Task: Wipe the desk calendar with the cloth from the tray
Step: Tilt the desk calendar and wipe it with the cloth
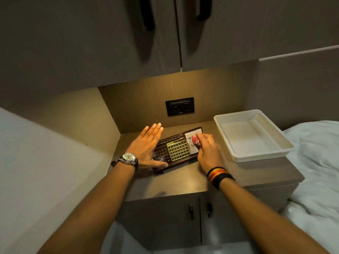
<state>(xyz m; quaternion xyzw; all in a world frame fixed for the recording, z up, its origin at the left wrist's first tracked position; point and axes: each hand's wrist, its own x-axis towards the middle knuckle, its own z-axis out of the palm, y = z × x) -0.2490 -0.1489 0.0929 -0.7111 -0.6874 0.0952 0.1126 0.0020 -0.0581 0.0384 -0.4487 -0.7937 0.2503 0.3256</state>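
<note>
the dark brown wooden desk calendar (176, 149), with a small golden metal grid frame (178, 150) on its face and a white card (191, 143) at its right end, lies flat on the grey-brown top of the bedside cabinet (176, 182), turned a little so its right end points toward the back wall. the left hand (147, 148) is open and flat, the fingers (155, 130) straight and close together, pointing away from the person; its palm rests on the left end of the calendar and the thumb lies along the front left edge. it grips nothing, it only presses. a wristwatch with a metal case (128, 158) sits on that wrist. the right hand (208, 150) is closed around a small bunched pink and red cloth (197, 141), and only a little part of the cloth shows past the curled fingers. the cloth touches the white card at the right end of the calendar, so the calendar lies under and to the left of these fingers. the hand looks a little blurred. coloured bands (219, 175) are on the right wrist. the white rectangular plastic tray (227, 125) stands just beside the calendar on the right, near the edge of a bed with white sheet (319, 162). a black wall socket (179, 106) is on the back wall behind the calendar.
</note>
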